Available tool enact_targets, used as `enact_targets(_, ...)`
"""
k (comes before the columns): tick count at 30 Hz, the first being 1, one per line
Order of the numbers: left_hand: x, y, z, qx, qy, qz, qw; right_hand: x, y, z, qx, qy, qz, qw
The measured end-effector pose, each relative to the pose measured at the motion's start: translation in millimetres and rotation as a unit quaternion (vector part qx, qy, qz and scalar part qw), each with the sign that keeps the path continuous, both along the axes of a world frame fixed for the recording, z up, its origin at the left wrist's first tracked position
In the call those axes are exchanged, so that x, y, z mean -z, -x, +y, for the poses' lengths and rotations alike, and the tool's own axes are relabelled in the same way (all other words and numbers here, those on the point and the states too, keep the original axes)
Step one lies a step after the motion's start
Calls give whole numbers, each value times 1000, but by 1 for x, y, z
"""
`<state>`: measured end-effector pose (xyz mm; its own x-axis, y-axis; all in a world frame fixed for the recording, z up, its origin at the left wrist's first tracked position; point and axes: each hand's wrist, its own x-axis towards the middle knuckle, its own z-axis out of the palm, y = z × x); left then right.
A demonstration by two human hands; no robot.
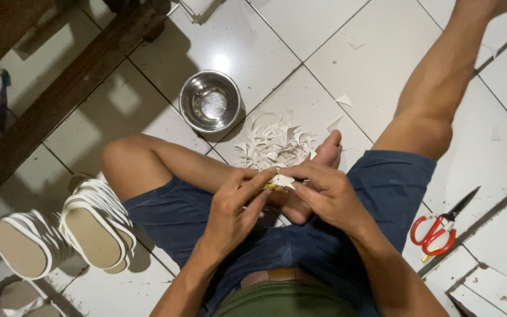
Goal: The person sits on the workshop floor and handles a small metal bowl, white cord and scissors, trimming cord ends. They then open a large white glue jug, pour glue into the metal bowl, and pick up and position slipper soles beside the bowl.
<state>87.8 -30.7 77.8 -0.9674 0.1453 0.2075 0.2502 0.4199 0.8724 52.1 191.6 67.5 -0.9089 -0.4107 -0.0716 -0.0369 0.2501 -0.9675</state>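
Between both hands (283, 196), pinched white scrap (283, 181)

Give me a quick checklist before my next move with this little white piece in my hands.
1. White piece pinched by both hands: ok.
2. Left hand and right hand meet over the lap: ok.
3. Scissors on the floor beside the right thigh, untouched: ok.
4. Bowl upright ahead on the tiles: ok.
5. Bowl's contents: cannot tell.
6. Scraps loose on the floor, not in the bowl: not ok.
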Motion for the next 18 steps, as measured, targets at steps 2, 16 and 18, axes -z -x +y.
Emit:
enact_targets(2, -2, 3, 1, 4, 24, 46, 999, -7, -1, 2, -15, -37, 103, 994)
enact_targets(16, -13, 7, -3, 132, 58, 83, 986, -2, -10, 10, -45, -65, 122, 989)
enact_targets(18, -14, 3, 1, 109, 38, 70, 991, 6, -11, 16, -25, -4, 40, 999)
